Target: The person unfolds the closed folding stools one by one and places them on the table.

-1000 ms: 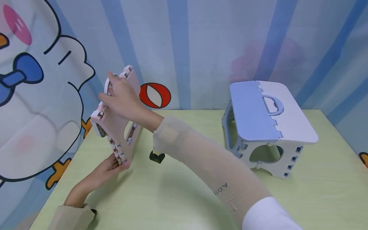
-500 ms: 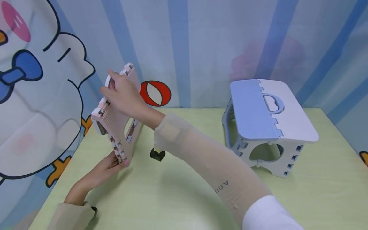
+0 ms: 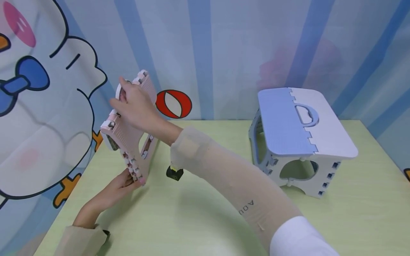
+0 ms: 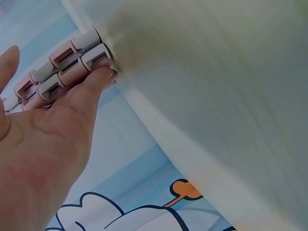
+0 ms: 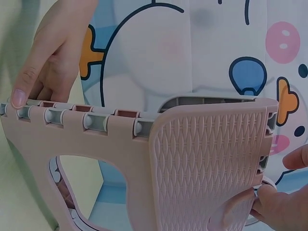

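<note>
A pink and white folding stool point(image 3: 130, 133) stands folded nearly flat and tilted at the left of the table. My left hand point(image 3: 112, 192) grips its lower hinged edge, and the right wrist view shows that thumb point(image 5: 20, 96) on the hinge knuckles. High on the stool, my right hand point(image 3: 136, 105) holds it by the carry handle point(image 3: 120, 93) at the upper edge. In the right wrist view, the ribbed pink seat panel point(image 5: 207, 159) lies beside the right hand point(image 5: 284, 204). The left wrist view shows the left palm point(image 4: 53, 149) against the pink and white hinges point(image 4: 62, 72).
A blue and white folding stool point(image 3: 285, 124) stands unfolded at the right of the pale green table point(image 3: 205, 224). Behind the table hangs a striped backdrop point(image 3: 230, 53) with cartoon figures. A small black device point(image 3: 174, 173) is under the right wrist.
</note>
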`<action>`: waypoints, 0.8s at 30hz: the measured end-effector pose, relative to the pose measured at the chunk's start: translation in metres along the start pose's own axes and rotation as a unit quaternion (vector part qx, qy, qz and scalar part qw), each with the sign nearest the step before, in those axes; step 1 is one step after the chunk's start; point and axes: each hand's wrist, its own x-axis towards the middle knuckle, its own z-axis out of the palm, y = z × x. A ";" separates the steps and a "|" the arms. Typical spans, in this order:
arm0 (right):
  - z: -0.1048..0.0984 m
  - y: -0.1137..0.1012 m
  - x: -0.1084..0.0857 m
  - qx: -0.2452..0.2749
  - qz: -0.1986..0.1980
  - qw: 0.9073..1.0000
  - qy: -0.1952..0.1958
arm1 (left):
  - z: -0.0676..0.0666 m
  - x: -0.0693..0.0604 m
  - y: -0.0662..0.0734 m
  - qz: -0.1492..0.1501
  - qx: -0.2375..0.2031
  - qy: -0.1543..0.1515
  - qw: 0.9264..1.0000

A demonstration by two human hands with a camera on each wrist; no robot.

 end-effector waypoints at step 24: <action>0.006 0.003 -0.004 -0.071 -0.021 0.997 -0.025 | -0.001 -0.002 -0.001 0.005 -0.009 0.015 1.000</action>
